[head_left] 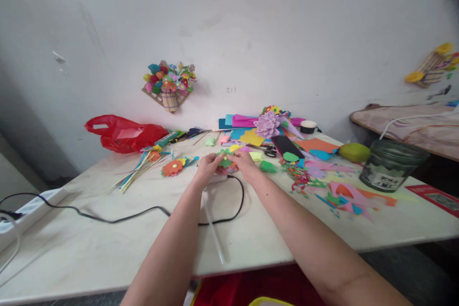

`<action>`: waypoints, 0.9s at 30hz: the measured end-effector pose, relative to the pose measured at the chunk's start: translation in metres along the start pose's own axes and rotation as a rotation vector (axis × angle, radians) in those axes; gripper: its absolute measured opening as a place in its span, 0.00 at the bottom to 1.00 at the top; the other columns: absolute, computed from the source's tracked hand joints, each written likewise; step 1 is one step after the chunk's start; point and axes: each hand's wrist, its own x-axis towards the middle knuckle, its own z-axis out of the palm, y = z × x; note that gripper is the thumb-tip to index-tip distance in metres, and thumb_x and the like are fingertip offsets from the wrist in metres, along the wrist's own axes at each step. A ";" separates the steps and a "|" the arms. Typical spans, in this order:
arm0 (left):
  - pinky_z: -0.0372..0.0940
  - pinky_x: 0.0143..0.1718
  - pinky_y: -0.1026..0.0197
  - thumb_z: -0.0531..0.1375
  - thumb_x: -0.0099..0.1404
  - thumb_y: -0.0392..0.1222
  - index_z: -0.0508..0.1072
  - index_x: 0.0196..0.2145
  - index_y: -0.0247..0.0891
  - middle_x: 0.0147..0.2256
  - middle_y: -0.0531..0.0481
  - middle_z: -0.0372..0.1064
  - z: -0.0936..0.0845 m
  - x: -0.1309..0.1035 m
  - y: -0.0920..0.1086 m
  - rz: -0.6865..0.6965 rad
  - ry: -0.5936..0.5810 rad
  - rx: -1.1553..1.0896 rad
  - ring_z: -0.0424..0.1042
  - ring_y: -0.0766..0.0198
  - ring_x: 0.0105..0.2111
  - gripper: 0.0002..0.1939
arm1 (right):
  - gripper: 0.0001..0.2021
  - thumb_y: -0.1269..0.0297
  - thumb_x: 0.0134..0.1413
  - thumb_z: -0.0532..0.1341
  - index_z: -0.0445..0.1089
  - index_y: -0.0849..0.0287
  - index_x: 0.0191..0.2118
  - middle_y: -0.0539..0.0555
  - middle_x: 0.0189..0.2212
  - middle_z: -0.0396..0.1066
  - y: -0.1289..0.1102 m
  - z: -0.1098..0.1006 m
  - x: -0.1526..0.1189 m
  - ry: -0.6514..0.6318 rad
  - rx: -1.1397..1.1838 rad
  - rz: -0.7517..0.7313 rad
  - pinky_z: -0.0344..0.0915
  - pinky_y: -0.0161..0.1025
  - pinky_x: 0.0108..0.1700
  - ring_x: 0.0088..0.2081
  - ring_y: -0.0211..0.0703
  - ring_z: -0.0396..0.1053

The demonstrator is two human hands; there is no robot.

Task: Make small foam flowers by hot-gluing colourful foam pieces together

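Note:
My left hand and my right hand meet at the middle of the table. Between their fingertips is a green craft flower with a yellowish centre, pinched from both sides. Right under the hands lies a white glue gun, partly hidden, with a black cord and a clear glue stick trailing toward the front edge. An orange craft flower rests left of my left hand. Dark-handled scissors lie beyond my right hand.
A red plastic bag and thin strips are at left, near a white power strip. Coloured foam scraps, a phone and a green glass jar are at right. A flower basket hangs on the wall.

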 end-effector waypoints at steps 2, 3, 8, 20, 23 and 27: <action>0.64 0.19 0.66 0.59 0.51 0.55 0.61 0.25 0.35 0.16 0.53 0.66 0.001 0.001 -0.001 0.026 0.024 0.014 0.70 0.64 0.18 0.19 | 0.14 0.56 0.34 0.63 0.61 0.61 0.20 0.43 0.12 0.55 0.000 0.001 -0.001 -0.011 0.016 0.003 0.45 0.29 0.16 0.14 0.28 0.51; 0.63 0.18 0.67 0.59 0.50 0.55 0.61 0.24 0.35 0.16 0.54 0.65 0.001 0.001 -0.001 0.039 0.039 0.017 0.69 0.65 0.17 0.19 | 0.14 0.56 0.35 0.63 0.62 0.61 0.20 0.44 0.12 0.56 -0.001 0.001 -0.001 -0.014 0.026 0.007 0.45 0.29 0.16 0.14 0.28 0.51; 0.63 0.18 0.67 0.60 0.50 0.54 0.60 0.22 0.35 0.16 0.55 0.64 -0.001 0.002 -0.001 0.071 0.078 0.003 0.68 0.67 0.16 0.19 | 0.13 0.56 0.36 0.62 0.65 0.62 0.22 0.45 0.13 0.59 -0.003 0.003 -0.002 0.016 0.055 0.028 0.48 0.30 0.16 0.15 0.29 0.54; 0.63 0.18 0.66 0.61 0.49 0.54 0.58 0.21 0.35 0.15 0.55 0.63 -0.002 0.004 -0.004 0.095 0.099 -0.006 0.68 0.67 0.15 0.20 | 0.14 0.56 0.33 0.64 0.63 0.62 0.19 0.44 0.12 0.57 -0.003 0.004 -0.001 0.043 0.069 0.010 0.46 0.30 0.16 0.13 0.28 0.51; 0.64 0.20 0.65 0.59 0.50 0.55 0.60 0.22 0.35 0.15 0.54 0.64 -0.002 0.002 -0.002 0.092 0.076 -0.009 0.68 0.67 0.16 0.19 | 0.14 0.56 0.34 0.64 0.63 0.61 0.19 0.44 0.11 0.57 -0.007 0.004 -0.003 0.061 0.052 0.014 0.45 0.31 0.15 0.13 0.28 0.50; 0.64 0.21 0.65 0.61 0.48 0.54 0.63 0.25 0.34 0.16 0.53 0.66 -0.002 0.001 -0.001 0.082 0.043 0.015 0.69 0.66 0.17 0.19 | 0.13 0.56 0.34 0.63 0.62 0.60 0.18 0.44 0.11 0.57 -0.011 0.003 -0.005 0.068 0.039 -0.003 0.46 0.31 0.16 0.13 0.29 0.51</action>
